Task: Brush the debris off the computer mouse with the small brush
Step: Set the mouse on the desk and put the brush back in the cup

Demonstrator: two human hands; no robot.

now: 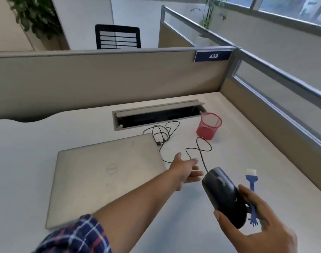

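Note:
My right hand (258,221) grips a dark wired computer mouse (223,194) and holds it lifted off the desk, nose pointing away from me. Its black cable (199,150) loops across the desk toward the laptop. A small blue brush (252,181) with white bristles lies flat on the desk just right of the mouse, its handle partly hidden behind my right fingers. My left hand (187,170) is stretched out with fingers apart, holding nothing, just left of the mouse's nose and close to the cable.
A closed silver laptop (104,176) lies on the left of the white desk (24,161). A red mesh cup (209,127) stands behind the cable, in front of an open cable tray (156,114). Beige partitions (101,79) wall the desk's back and right sides.

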